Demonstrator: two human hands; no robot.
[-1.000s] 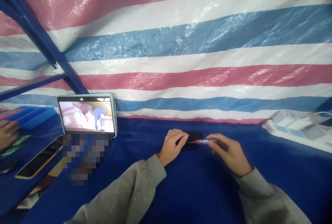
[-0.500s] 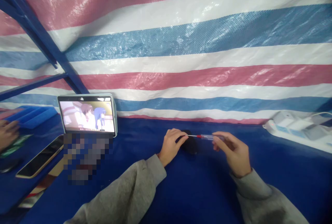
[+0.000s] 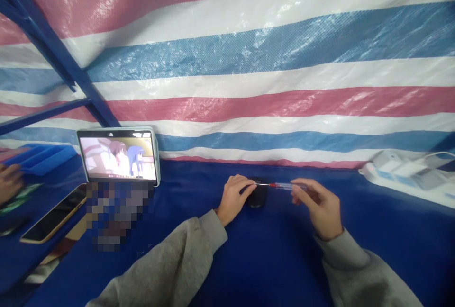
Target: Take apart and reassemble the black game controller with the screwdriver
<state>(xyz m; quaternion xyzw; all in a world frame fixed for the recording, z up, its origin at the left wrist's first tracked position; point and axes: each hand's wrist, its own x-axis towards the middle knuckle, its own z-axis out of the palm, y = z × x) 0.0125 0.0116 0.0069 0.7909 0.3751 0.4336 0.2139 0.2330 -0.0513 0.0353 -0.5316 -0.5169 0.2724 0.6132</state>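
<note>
A screwdriver [image 3: 282, 186] with a clear and red handle and a thin metal shaft lies level between my two hands. My right hand [image 3: 322, 207] is closed round the handle end. At the other end, my left hand [image 3: 233, 197] pinches the shaft's tip between thumb and forefinger; the very tip is hidden. Beneath the shaft, on the blue table, is a black computer mouse [image 3: 257, 198], close beside my left fingers and partly covered by them.
A tablet [image 3: 153, 155] playing a cartoon stands at left, a blurred-out patch before it. Farther left are a phone [image 3: 53, 217], a blue tray [image 3: 53, 160] and another person's hand [image 3: 9, 181]. A white power strip [image 3: 401, 184] with plugs sits at right. Striped sheeting [image 3: 249, 103] hangs behind.
The black mouse has turned to a straighter angle and shifted slightly left. Both my hands keep nearly the same place and hold on the screwdriver.
</note>
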